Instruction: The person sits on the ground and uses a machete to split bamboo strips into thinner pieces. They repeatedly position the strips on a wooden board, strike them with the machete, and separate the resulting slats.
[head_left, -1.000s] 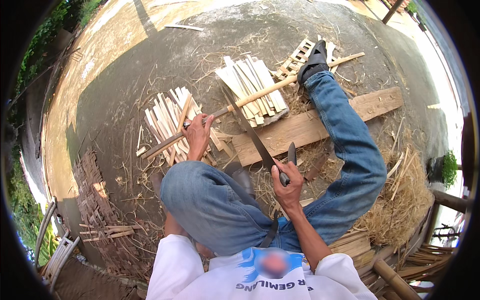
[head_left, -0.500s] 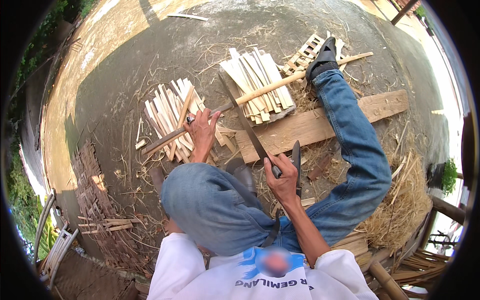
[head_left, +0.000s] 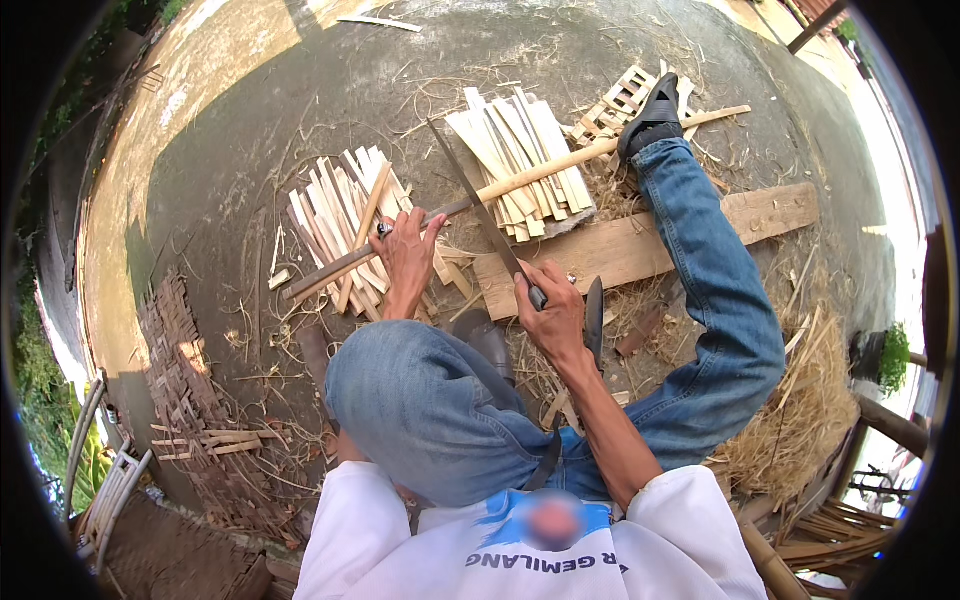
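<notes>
A long pole (head_left: 545, 178) slants across the ground, pale along its far right length and dark brown toward the near left. My left hand (head_left: 407, 255) is closed over the dark part. In my right hand (head_left: 552, 310) is the dark handle of a long-bladed machete (head_left: 487, 225). Its blade points away and to the left, crossing the pole just right of my left hand. My sandalled right foot (head_left: 655, 112) rests against the pole's far end. A second dark blade (head_left: 594, 310) stands beside my right hand; what holds it is hidden.
Pale wooden strips (head_left: 525, 140) lie stacked beyond the pole, and another pile (head_left: 335, 215) lies by my left hand. A wide plank (head_left: 770, 217) stretches to the right. Shavings (head_left: 790, 430) heap up at my right; woven matting (head_left: 185, 350) lies left.
My right hand has moved forward, away from my body, carrying the machete with it along its length. My left hand keeps its place on the pole.
</notes>
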